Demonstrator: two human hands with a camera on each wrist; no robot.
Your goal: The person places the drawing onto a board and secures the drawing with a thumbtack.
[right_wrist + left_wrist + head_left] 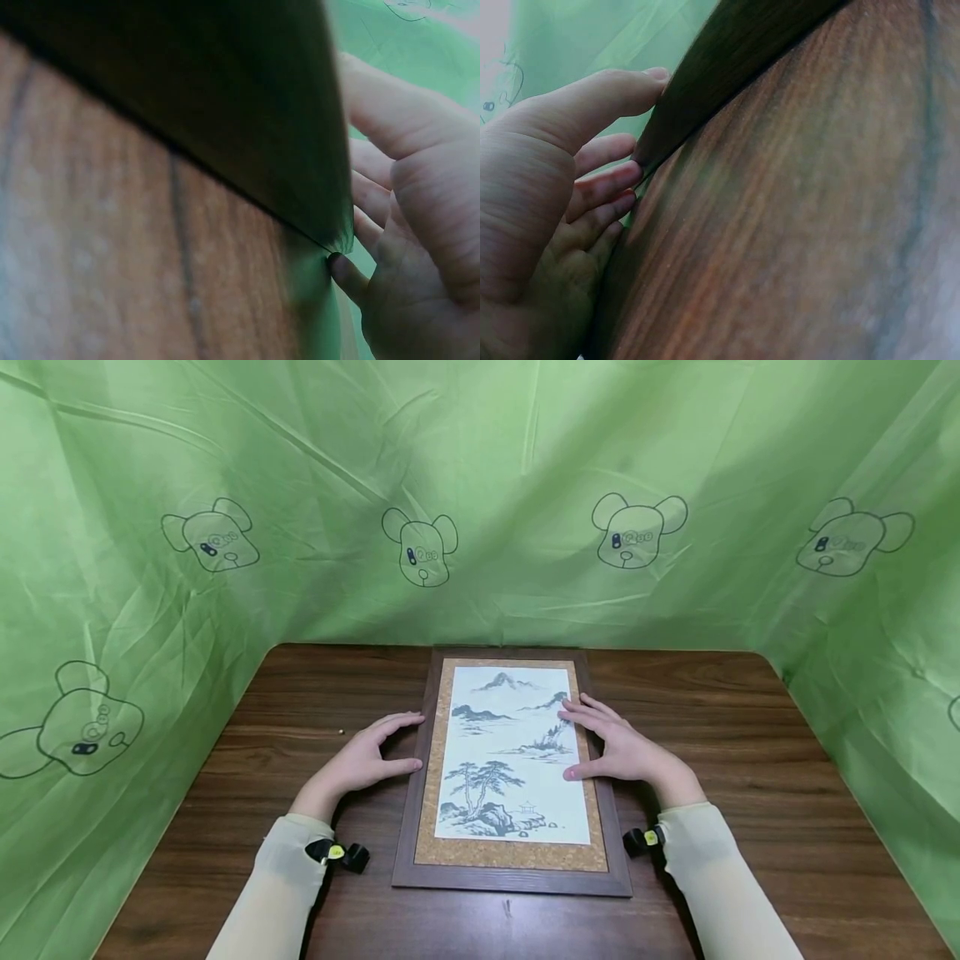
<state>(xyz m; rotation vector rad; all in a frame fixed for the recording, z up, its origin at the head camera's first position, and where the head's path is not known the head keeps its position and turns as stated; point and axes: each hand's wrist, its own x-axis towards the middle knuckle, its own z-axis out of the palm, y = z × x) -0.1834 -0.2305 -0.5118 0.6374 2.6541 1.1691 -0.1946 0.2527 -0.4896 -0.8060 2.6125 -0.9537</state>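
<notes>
A dark wooden frame (517, 881) with a cork board (510, 853) inside it lies on the table. On the cork is a white sheet with an ink landscape (525, 793) of mountains, trees and a pavilion. My left hand (363, 760) touches the frame's left edge with thumb and fingertips spread, and the left wrist view shows them against the frame's side. Over the frame's right edge reaches my right hand (622, 752), its thumb and fingers extended above the sheet's right side. Whether those fingertips press on the sheet I cannot tell.
The brown wood-grain table (720, 718) is enclosed by green cloth (510, 460) printed with bear heads. A tiny brass-coloured bit (341, 732) lies left of the frame. Small black devices are strapped at both wrists.
</notes>
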